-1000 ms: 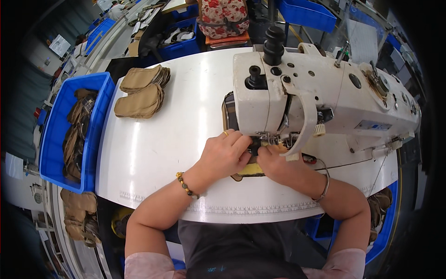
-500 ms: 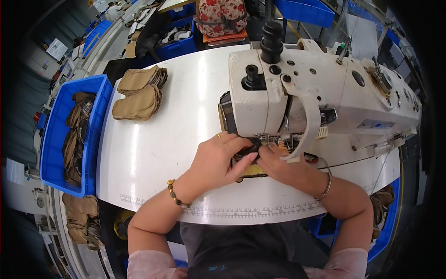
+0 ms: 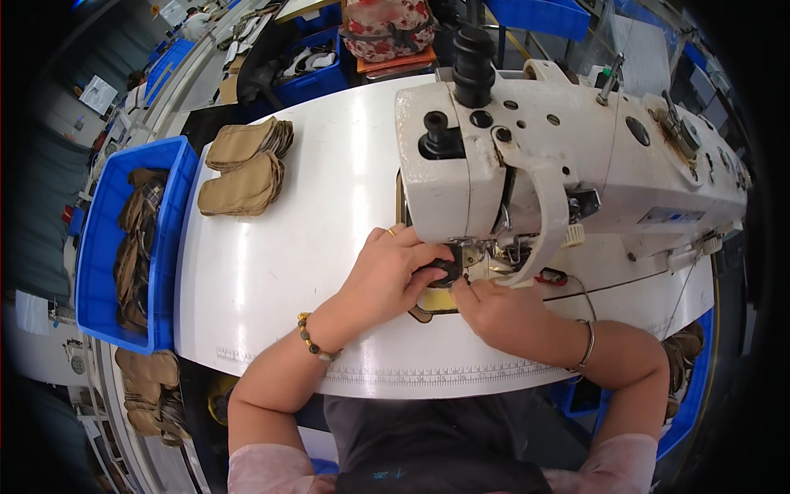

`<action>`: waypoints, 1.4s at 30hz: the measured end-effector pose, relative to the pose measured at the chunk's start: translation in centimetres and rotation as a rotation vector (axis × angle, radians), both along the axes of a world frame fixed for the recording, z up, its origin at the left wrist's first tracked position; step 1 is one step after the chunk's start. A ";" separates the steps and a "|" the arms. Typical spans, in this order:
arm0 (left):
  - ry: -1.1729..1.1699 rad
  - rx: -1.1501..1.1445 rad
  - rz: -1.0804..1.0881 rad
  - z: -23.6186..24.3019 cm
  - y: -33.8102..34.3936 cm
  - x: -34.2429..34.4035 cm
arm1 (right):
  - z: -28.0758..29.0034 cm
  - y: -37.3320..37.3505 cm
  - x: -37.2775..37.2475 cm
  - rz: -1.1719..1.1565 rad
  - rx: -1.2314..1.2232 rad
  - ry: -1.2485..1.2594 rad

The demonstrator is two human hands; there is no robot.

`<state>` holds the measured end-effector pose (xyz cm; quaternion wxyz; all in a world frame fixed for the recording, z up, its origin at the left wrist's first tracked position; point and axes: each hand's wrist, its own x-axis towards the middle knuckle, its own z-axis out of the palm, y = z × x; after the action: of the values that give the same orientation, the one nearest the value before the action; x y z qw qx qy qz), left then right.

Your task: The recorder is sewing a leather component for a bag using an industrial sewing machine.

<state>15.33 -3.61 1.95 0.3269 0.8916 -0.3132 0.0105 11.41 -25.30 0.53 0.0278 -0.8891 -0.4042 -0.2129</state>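
The dark workpiece (image 3: 445, 272) sits under the head of the white sewing machine (image 3: 568, 156), on the desk (image 3: 271, 272) right at the needle area, with a yellowish piece (image 3: 436, 300) showing just beneath it. Compared with a second ago I see my left hand (image 3: 393, 276) has slid a little closer in toward the machine, its fingers now curled over the dark workpiece and pressing on it; my right hand (image 3: 494, 309) has stayed just beside it, fingertips at the same spot. Both hands are grasping or pinning that piece, though I cannot tell how firmly. The stacks of tan fabric pieces (image 3: 245, 169) and the blue bin (image 3: 123, 239) at the left rest where they were. The needle and presser foot are mostly hidden behind the machine's curved guard (image 3: 539, 222), and the workpiece is largely covered by my fingers, so its shape is hard to make out
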 end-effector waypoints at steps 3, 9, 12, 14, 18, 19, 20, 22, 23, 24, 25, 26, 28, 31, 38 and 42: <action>-0.066 0.047 -0.035 0.0 0.3 0.3 | 0.2 -0.2 -0.7 0.125 -0.015 0.135; -0.093 0.039 -0.068 -1.1 0.4 0.3 | 0.6 -0.2 -0.5 0.134 0.048 0.265; -0.106 0.009 -0.076 -1.6 0.4 0.4 | 0.7 -0.3 -0.5 0.146 0.063 0.237; -0.096 -0.022 -0.071 -1.6 0.3 0.5 | 0.6 -0.2 -0.5 0.151 0.059 0.264; -0.126 0.001 -0.067 -1.3 0.1 0.4 | 0.5 -0.1 -0.5 0.138 0.070 0.261; -0.120 0.006 -0.052 -1.3 0.1 0.4 | 0.3 -0.1 -0.5 0.132 0.070 0.253; -0.120 0.004 -0.052 -1.2 0.0 0.5 | 0.1 -0.1 -0.5 0.127 0.068 0.245; -0.135 0.045 -0.010 -0.9 -0.2 0.7 | -0.1 0.0 -0.3 0.092 0.035 0.219; -0.135 0.044 -0.007 -1.0 -0.2 0.9 | -0.2 0.1 -0.1 0.055 0.002 0.194; -0.142 0.037 0.010 -1.2 -0.1 1.1 | -0.7 0.1 0.2 0.057 0.001 0.194; -0.148 0.029 0.027 -1.3 -0.1 1.2 | -1.4 0.0 0.6 0.056 0.007 0.132; -0.149 0.028 0.030 -1.2 -0.1 1.2 | -1.8 0.0 0.8 0.055 0.012 0.070; -0.107 0.094 0.083 -1.2 -0.1 1.2 | -1.8 0.2 0.8 0.045 0.024 0.109; -0.050 0.018 0.061 -0.8 -0.1 1.4 | -2.0 0.2 1.0 0.029 0.034 0.131; 0.266 -0.322 0.076 -0.7 -0.2 3.3 | -1.2 -0.1 1.3 0.086 -0.003 0.089; 0.337 -0.357 0.092 -1.3 -0.2 3.3 | -0.8 -0.2 1.0 0.061 -0.101 0.095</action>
<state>18.60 -3.86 0.61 0.5259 0.8222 -0.2066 -0.0681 12.42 -25.53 -0.22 0.0085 -0.8857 -0.4397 -0.1487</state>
